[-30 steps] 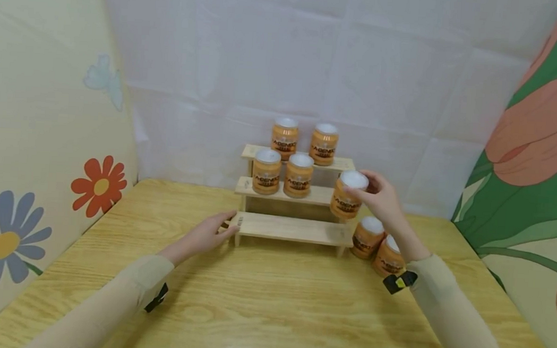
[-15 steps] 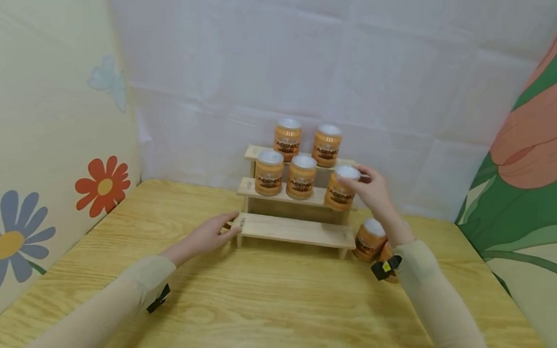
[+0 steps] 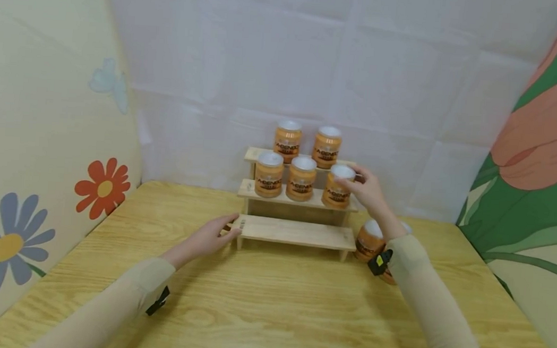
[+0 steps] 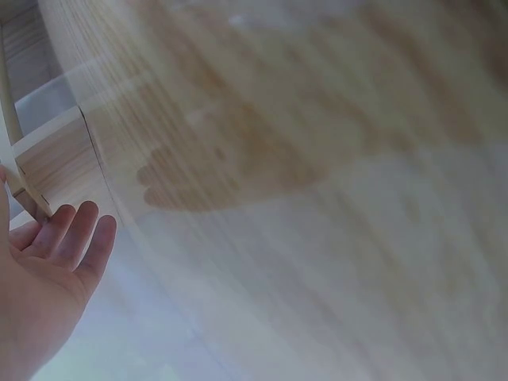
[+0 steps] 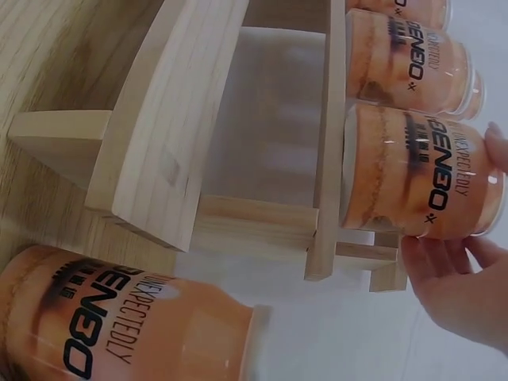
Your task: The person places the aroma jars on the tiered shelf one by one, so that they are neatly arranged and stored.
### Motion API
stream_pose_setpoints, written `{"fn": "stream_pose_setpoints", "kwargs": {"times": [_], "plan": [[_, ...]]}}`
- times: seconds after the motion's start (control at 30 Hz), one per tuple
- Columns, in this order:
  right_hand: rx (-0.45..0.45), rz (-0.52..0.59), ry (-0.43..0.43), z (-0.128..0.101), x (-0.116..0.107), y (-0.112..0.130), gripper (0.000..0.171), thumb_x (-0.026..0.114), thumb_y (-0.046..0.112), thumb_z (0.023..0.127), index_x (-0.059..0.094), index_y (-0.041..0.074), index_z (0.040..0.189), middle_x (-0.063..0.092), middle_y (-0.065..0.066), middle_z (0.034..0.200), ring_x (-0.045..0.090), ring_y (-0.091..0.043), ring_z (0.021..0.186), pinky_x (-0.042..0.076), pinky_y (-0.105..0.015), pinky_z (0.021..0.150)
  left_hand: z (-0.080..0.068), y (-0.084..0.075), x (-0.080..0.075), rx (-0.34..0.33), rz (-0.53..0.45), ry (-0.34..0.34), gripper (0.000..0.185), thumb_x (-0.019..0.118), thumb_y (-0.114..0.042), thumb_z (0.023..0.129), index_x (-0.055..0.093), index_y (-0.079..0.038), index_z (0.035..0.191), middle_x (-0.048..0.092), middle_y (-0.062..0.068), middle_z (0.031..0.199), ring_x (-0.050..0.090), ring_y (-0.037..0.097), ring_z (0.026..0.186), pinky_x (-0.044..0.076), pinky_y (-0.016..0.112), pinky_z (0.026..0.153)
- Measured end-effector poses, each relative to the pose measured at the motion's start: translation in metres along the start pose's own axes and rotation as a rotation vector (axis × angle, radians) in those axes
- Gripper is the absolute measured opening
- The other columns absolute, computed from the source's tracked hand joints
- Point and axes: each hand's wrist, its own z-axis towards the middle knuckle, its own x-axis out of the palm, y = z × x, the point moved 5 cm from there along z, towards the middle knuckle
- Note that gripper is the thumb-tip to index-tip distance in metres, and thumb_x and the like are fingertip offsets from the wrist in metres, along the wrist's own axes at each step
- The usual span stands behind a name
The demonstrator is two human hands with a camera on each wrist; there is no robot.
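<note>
A three-step wooden rack (image 3: 294,231) stands at the back of the table. Two orange jars with white lids sit on its top step (image 3: 287,141), and two more on the middle step (image 3: 269,173). My right hand (image 3: 356,183) grips a third orange jar (image 3: 337,187) near its lid; the jar stands upright at the right end of the middle step. In the right wrist view the fingers (image 5: 448,266) curl round that jar (image 5: 421,175). My left hand (image 3: 222,228) lies open, its straight fingers (image 4: 75,230) touching the left end of the bottom step (image 4: 51,155).
Another orange jar (image 3: 366,242) stands on the table right of the rack, partly hidden by my right forearm; it also shows in the right wrist view (image 5: 119,325). Patterned cloth walls close in the wooden table (image 3: 270,312) on three sides.
My right hand carried the orange jar up and left from in front of the rack and set it on the middle step's right end. The left hand has stayed put.
</note>
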Motion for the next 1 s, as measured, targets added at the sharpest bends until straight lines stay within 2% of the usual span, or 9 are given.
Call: {"fn": "stream_pose_setpoints", "kwargs": {"times": [0.2, 0.47, 1.0], "plan": [[0.008, 0.037, -0.008, 0.002, 0.003, -0.005, 0.069, 0.069, 0.027, 0.086, 0.035, 0.007, 0.143, 0.041, -0.016, 0.140, 0.044, -0.031, 0.126, 0.043, -0.044, 0.100, -0.001, 0.001, -0.001, -0.006, 0.004, -0.002, 0.064, 0.046, -0.039, 0.099, 0.029, 0.002, 0.145, 0.041, 0.024, 0.142, 0.053, 0.035, 0.116, 0.051, 0.047, 0.088], [-0.022, 0.058, -0.002, 0.006, 0.007, -0.002, 0.059, 0.068, 0.025, 0.087, 0.043, 0.010, 0.139, 0.047, -0.016, 0.134, 0.047, -0.032, 0.121, 0.045, -0.047, 0.097, -0.001, 0.000, -0.003, -0.014, 0.001, -0.001, 0.064, 0.046, -0.038, 0.099, 0.029, 0.003, 0.145, 0.040, 0.025, 0.142, 0.052, 0.037, 0.116, 0.050, 0.048, 0.090], [-0.045, 0.075, 0.025, 0.008, 0.010, -0.010, 0.052, 0.062, 0.026, 0.092, 0.043, 0.015, 0.139, 0.047, -0.016, 0.133, 0.050, -0.031, 0.117, 0.046, -0.047, 0.095, 0.000, -0.003, 0.000, -0.009, 0.012, -0.001, 0.063, 0.045, -0.038, 0.099, 0.029, 0.003, 0.145, 0.040, 0.025, 0.142, 0.053, 0.036, 0.116, 0.051, 0.047, 0.088]]}}
